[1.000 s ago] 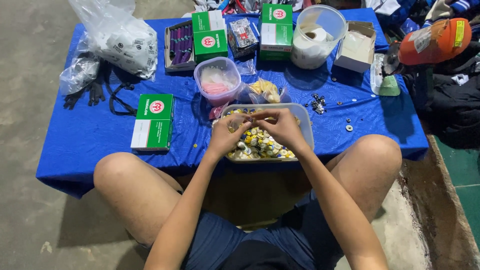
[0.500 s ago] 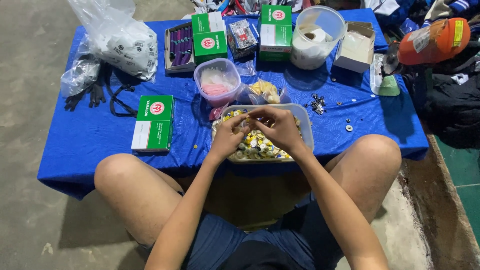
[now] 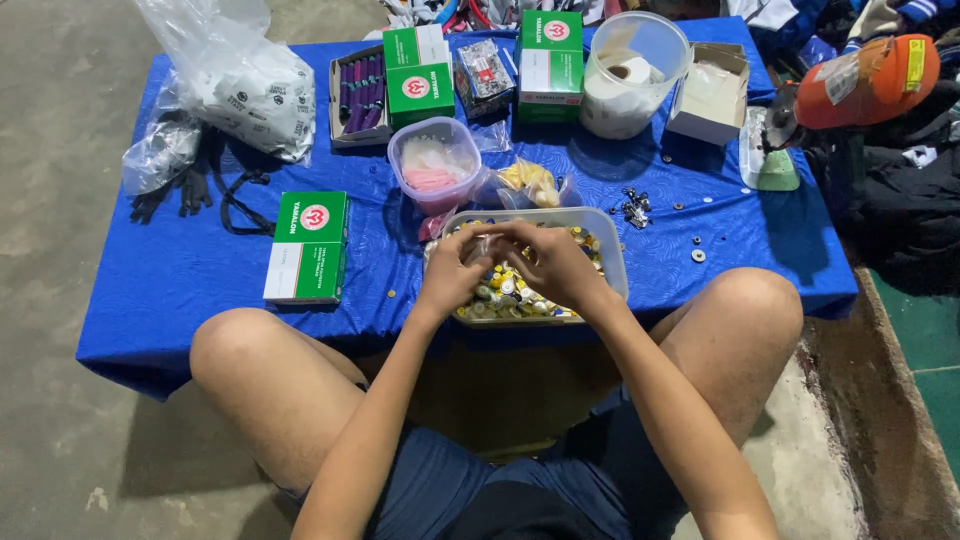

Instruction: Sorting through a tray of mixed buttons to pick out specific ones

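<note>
Pinching small part [image 3: 487, 247] | left hand [image 3: 450, 275], right hand [image 3: 553, 262] closed | over tray [image 3: 612, 250]

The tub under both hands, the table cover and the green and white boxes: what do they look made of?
The tub looks like clear, slightly cloudy plastic: the small coloured pieces show through its wall. The table cover seems a thin glossy blue sheet, possibly plastic or coated cloth, wrinkled and reflecting light. The green and white boxes look like printed cardboard with sharp folded edges. The left hand and right hand meet above the tub.

makeshift floor workshop | low blue-covered table [image 3: 200, 270] | green boxes [image 3: 308, 246] | concrete floor [image 3: 50, 200]
</note>
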